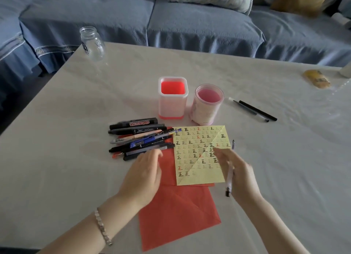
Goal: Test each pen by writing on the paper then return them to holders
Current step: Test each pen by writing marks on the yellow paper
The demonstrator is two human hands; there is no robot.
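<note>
A yellow paper (199,175) covered in rows of small written marks lies on red sheets (176,215) at the table's middle. A pile of several pens and markers (140,138) lies left of it. My left hand (144,176) reaches over the pile's near edge, fingers relaxed, fingertips at the nearest pens. My right hand (239,176) hovers over the paper's right edge and holds a pale pen (230,170), tip pointing away from me. Behind the paper stand a square red-lined holder (172,102) and a round pink holder (206,109), both with no pens in them.
Two dark pens (254,109) lie right of the round holder. A glass jar (92,41) stands at the far left corner, and a yellow packet (317,81) at the far right. A blue sofa (190,22) runs behind the table.
</note>
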